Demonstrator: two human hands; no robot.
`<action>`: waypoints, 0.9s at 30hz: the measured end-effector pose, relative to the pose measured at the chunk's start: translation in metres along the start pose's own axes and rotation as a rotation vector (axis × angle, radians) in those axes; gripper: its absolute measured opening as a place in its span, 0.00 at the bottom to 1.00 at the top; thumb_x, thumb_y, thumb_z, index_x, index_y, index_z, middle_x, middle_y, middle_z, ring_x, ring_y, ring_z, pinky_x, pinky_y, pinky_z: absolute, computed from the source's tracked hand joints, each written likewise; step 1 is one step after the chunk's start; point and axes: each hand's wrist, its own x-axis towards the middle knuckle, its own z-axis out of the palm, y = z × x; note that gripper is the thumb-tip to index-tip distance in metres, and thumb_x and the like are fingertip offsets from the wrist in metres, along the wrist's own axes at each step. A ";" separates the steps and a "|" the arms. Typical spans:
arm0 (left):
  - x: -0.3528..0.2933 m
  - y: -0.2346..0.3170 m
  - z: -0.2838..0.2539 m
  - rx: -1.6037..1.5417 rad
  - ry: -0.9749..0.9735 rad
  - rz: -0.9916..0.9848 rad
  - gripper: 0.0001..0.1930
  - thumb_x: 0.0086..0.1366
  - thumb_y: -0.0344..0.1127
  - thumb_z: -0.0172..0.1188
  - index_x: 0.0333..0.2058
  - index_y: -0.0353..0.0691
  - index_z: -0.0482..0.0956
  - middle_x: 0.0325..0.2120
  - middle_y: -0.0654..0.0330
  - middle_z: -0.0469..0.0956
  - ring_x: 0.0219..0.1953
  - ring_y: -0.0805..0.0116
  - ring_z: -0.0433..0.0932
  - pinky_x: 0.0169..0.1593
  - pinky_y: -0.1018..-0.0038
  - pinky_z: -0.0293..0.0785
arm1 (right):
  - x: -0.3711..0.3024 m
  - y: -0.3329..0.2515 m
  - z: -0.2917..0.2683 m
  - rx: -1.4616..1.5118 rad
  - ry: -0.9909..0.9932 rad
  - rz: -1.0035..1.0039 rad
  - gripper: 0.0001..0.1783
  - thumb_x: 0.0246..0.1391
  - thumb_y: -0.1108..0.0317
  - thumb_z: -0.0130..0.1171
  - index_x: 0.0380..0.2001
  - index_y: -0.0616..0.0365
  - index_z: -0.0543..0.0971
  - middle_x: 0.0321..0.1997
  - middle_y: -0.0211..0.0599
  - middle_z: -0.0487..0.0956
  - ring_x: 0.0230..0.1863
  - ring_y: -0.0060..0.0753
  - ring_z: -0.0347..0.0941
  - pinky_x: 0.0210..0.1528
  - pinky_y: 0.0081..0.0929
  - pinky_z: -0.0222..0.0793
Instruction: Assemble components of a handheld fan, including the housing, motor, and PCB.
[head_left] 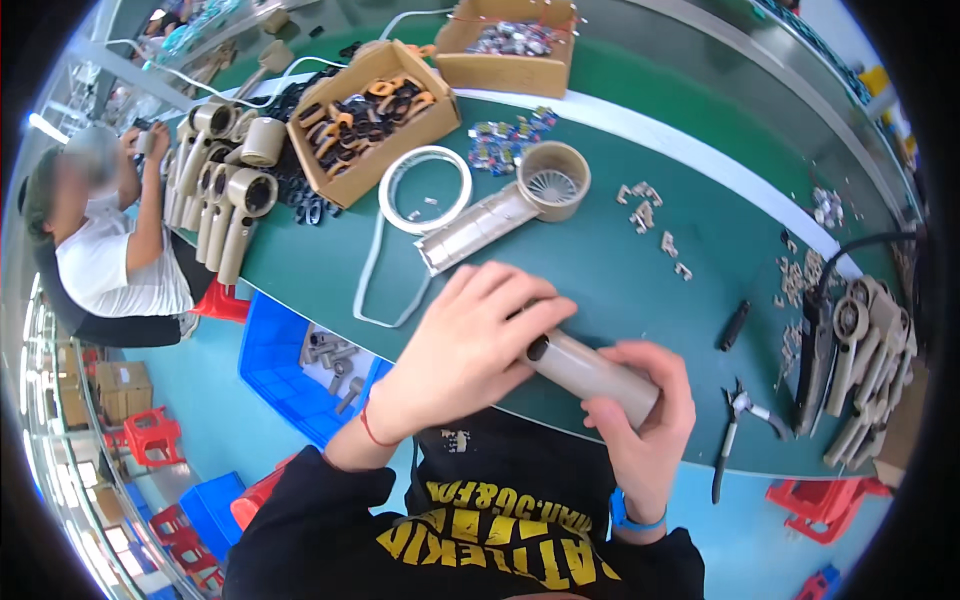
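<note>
A beige tubular housing [592, 377], like a hair dryer handle, lies slanted between my two hands over the table's near edge. My left hand [478, 335] closes around its upper-left end, where a small dark opening shows beside the fingers. My right hand [652, 405] grips the lower-right end, thumb on the near side and fingers on the far side. Just beyond my left hand, a beige hair dryer body [490, 225] with a round, grilled head rests on the green tabletop. A white ring [384, 190], perhaps a tape roll, touches it, with a pale strip looping toward me.
Cardboard boxes hold orange-and-black parts [375, 115] and small metallic parts [515, 40]. Beige dryer bodies [235, 195] stand left, more [865, 350] right. Cutting pliers [738, 405], a black tool [735, 325] and small beige clips [643, 208] lie right. A person [110, 230] sits far left.
</note>
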 end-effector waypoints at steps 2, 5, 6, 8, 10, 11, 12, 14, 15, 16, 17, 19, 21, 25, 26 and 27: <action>0.006 -0.007 0.007 0.040 0.018 0.060 0.24 0.35 0.28 0.69 0.38 0.46 0.81 0.35 0.64 0.76 0.40 0.59 0.74 0.43 0.65 0.71 | 0.006 -0.005 0.003 -0.180 0.034 -0.029 0.25 0.46 0.81 0.65 0.49 0.63 0.70 0.49 0.47 0.76 0.41 0.31 0.77 0.40 0.22 0.77; 0.003 -0.015 0.011 0.007 0.163 0.048 0.21 0.32 0.26 0.70 0.32 0.44 0.81 0.31 0.63 0.75 0.38 0.59 0.75 0.40 0.67 0.72 | 0.009 -0.007 0.008 0.000 0.007 -0.094 0.29 0.43 0.82 0.68 0.51 0.63 0.70 0.50 0.46 0.76 0.51 0.34 0.74 0.52 0.28 0.73; 0.002 -0.016 0.014 -0.002 0.187 0.042 0.20 0.33 0.26 0.70 0.32 0.44 0.81 0.31 0.62 0.75 0.38 0.59 0.74 0.40 0.67 0.71 | 0.008 -0.005 0.007 0.114 -0.049 -0.105 0.30 0.43 0.82 0.69 0.51 0.63 0.70 0.51 0.46 0.76 0.54 0.34 0.73 0.55 0.30 0.71; 0.002 -0.016 0.015 -0.016 0.166 0.046 0.19 0.34 0.25 0.69 0.31 0.43 0.81 0.31 0.62 0.74 0.38 0.59 0.74 0.40 0.67 0.71 | 0.009 -0.004 0.010 0.088 -0.032 -0.158 0.30 0.43 0.82 0.70 0.51 0.64 0.70 0.52 0.46 0.76 0.53 0.34 0.74 0.54 0.29 0.71; 0.002 -0.016 0.017 -0.074 0.179 0.010 0.21 0.34 0.25 0.70 0.33 0.42 0.80 0.31 0.61 0.74 0.40 0.57 0.74 0.43 0.65 0.71 | 0.010 -0.006 0.011 0.031 -0.033 -0.202 0.28 0.43 0.81 0.70 0.49 0.64 0.72 0.52 0.46 0.76 0.52 0.34 0.75 0.54 0.29 0.72; 0.003 -0.015 0.015 -0.066 0.171 0.018 0.21 0.34 0.25 0.70 0.33 0.42 0.80 0.31 0.61 0.74 0.40 0.57 0.74 0.43 0.65 0.71 | 0.011 -0.006 0.012 0.041 -0.025 -0.206 0.28 0.43 0.81 0.70 0.49 0.64 0.72 0.52 0.46 0.76 0.52 0.34 0.75 0.54 0.29 0.72; 0.005 -0.014 0.012 -0.053 0.154 0.040 0.21 0.35 0.27 0.70 0.35 0.41 0.80 0.32 0.60 0.75 0.41 0.56 0.74 0.44 0.63 0.71 | 0.011 -0.007 0.013 0.040 -0.019 -0.202 0.28 0.43 0.81 0.70 0.49 0.64 0.73 0.52 0.44 0.76 0.52 0.33 0.75 0.53 0.28 0.72; 0.008 -0.004 0.006 -0.035 0.136 0.060 0.22 0.36 0.29 0.70 0.37 0.41 0.80 0.33 0.59 0.76 0.43 0.55 0.75 0.46 0.62 0.71 | 0.012 -0.009 0.012 0.044 -0.014 -0.200 0.27 0.43 0.80 0.71 0.49 0.64 0.73 0.51 0.43 0.77 0.51 0.31 0.75 0.53 0.28 0.72; 0.011 0.006 0.000 0.002 0.123 0.131 0.23 0.38 0.32 0.70 0.38 0.40 0.79 0.35 0.58 0.77 0.44 0.53 0.75 0.48 0.60 0.71 | 0.012 -0.010 0.012 0.053 -0.040 -0.197 0.28 0.43 0.80 0.71 0.49 0.64 0.74 0.50 0.41 0.77 0.50 0.30 0.75 0.52 0.27 0.72; 0.012 0.012 -0.002 0.037 0.109 0.199 0.24 0.40 0.35 0.69 0.40 0.39 0.79 0.37 0.57 0.78 0.46 0.52 0.76 0.49 0.59 0.70 | 0.012 -0.011 0.014 0.061 -0.067 -0.190 0.28 0.43 0.79 0.71 0.50 0.64 0.74 0.50 0.40 0.77 0.50 0.29 0.75 0.51 0.26 0.72; 0.011 0.014 0.004 0.023 0.111 0.231 0.24 0.43 0.40 0.68 0.42 0.39 0.78 0.40 0.55 0.79 0.46 0.52 0.77 0.50 0.59 0.70 | 0.011 -0.012 0.016 0.066 -0.068 -0.191 0.28 0.43 0.79 0.71 0.50 0.64 0.74 0.50 0.40 0.77 0.50 0.29 0.75 0.51 0.26 0.72; 0.012 0.020 0.004 -0.018 0.037 0.150 0.25 0.43 0.40 0.68 0.43 0.39 0.78 0.39 0.55 0.79 0.46 0.52 0.77 0.50 0.59 0.70 | 0.011 -0.012 0.017 -0.035 -0.019 -0.314 0.29 0.43 0.77 0.72 0.50 0.64 0.74 0.49 0.38 0.77 0.49 0.27 0.74 0.49 0.25 0.72; 0.014 0.019 0.003 -0.018 -0.010 0.136 0.28 0.39 0.35 0.69 0.44 0.40 0.78 0.39 0.56 0.79 0.46 0.53 0.76 0.50 0.61 0.70 | 0.010 -0.010 0.014 -0.030 -0.023 -0.299 0.28 0.44 0.78 0.71 0.50 0.64 0.74 0.49 0.38 0.77 0.49 0.27 0.74 0.49 0.25 0.72; 0.012 0.012 -0.001 0.104 0.010 0.006 0.29 0.33 0.29 0.71 0.42 0.43 0.79 0.40 0.60 0.77 0.46 0.55 0.74 0.48 0.63 0.71 | 0.003 -0.015 0.003 0.055 0.022 -0.110 0.20 0.52 0.79 0.59 0.49 0.63 0.71 0.50 0.41 0.76 0.47 0.26 0.75 0.48 0.23 0.72; 0.007 0.009 0.000 0.116 0.016 -0.006 0.29 0.33 0.29 0.71 0.42 0.43 0.79 0.40 0.60 0.77 0.46 0.55 0.74 0.48 0.63 0.71 | 0.001 -0.012 0.000 0.081 0.032 -0.037 0.20 0.52 0.78 0.60 0.49 0.62 0.71 0.48 0.42 0.77 0.45 0.25 0.75 0.44 0.21 0.73; 0.001 0.007 0.001 0.107 -0.011 -0.007 0.28 0.34 0.28 0.71 0.41 0.44 0.79 0.39 0.60 0.77 0.45 0.55 0.75 0.47 0.63 0.72 | 0.001 -0.012 0.002 0.000 0.052 -0.004 0.19 0.52 0.78 0.61 0.48 0.61 0.72 0.43 0.39 0.78 0.41 0.24 0.76 0.40 0.20 0.73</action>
